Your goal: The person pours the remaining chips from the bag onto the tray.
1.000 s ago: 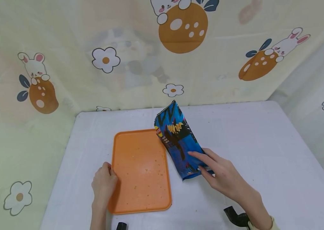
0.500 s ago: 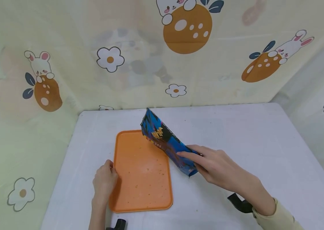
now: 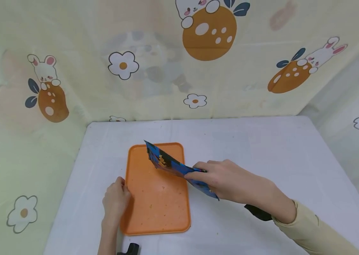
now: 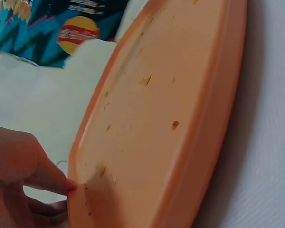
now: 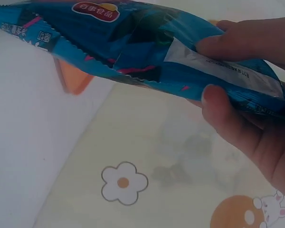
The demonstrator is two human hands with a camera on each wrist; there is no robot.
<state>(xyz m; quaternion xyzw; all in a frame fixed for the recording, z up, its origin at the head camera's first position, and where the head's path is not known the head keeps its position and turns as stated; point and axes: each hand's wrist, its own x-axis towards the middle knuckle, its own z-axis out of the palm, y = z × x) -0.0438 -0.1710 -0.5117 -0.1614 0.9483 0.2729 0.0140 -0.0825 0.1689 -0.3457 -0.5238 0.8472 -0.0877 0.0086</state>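
1. At far left, the left hand [image 3: 115,199] pinches the left rim of the orange tray [image 3: 144,177], with fingers on both sides of the edge. Against the picture of one second earlier, this grip looks the same.

2. The tray lies on the worktop [image 3: 262,148] and is practically in the same place. Small brown bits [image 4: 175,125] are scattered on its surface; the left wrist view shows them best. I judge that the left hand serves to keep the tray steady.

3. The main change is in the blue bag [image 3: 169,165]. A second earlier it shows its broad face and leans up past the tray's right side; now it is seen almost edge-on, and its far end points to the left, above the upper part of the tray. For the work, this means bag and tray are lined up, in my judgement. I cannot tell whether the far end is torn, or whether the bag touches the tray.

4. At right, the right hand [image 3: 230,182] pinches the near part of the bag between thumb and fingers. It is farther left than one second earlier, and more of the sleeve [image 3: 313,226] is visible.
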